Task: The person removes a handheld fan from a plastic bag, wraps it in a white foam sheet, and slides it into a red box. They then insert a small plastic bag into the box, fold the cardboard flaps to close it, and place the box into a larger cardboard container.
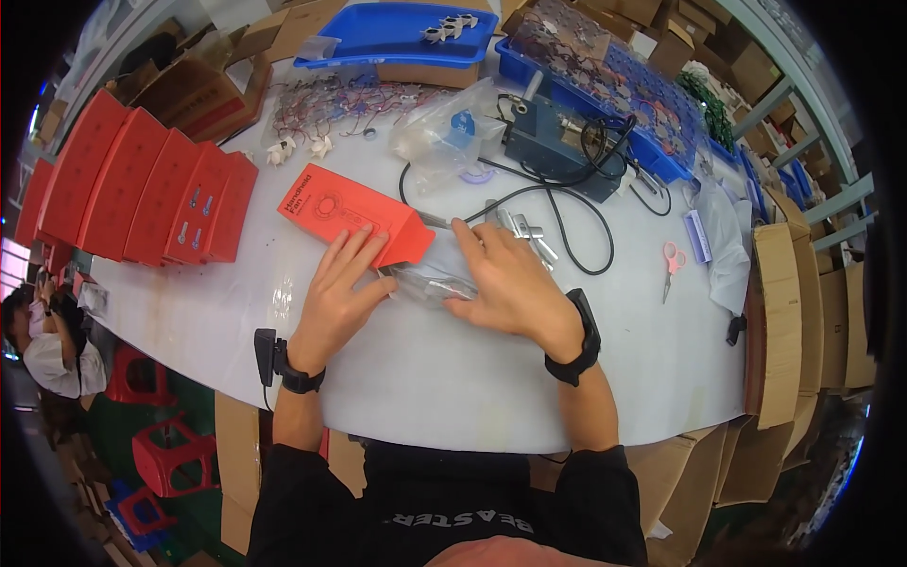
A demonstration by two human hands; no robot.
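A red cardboard box (345, 210) lies on the white table, its open end with a raised flap facing right. My left hand (340, 288) grips the box near that end, fingers across its top and the thumb beside the opening. At the opening is a clear plastic bag (436, 287); what is inside it is hard to make out. My right hand (505, 279) is closed on the bag from the right, with the thumb at its lower edge and the index finger near the box flap. Silver metal cylinders (532, 241) lie just beyond my right hand.
Stacked red boxes (151, 194) stand at left. Behind lie small wired parts (340, 104), a clear bag (449, 132), a blue tray (392, 33) and a dark blue-grey device (557, 142) with black cables. Pink scissors (671, 269) rest at right. A person (57, 350) sits far left.
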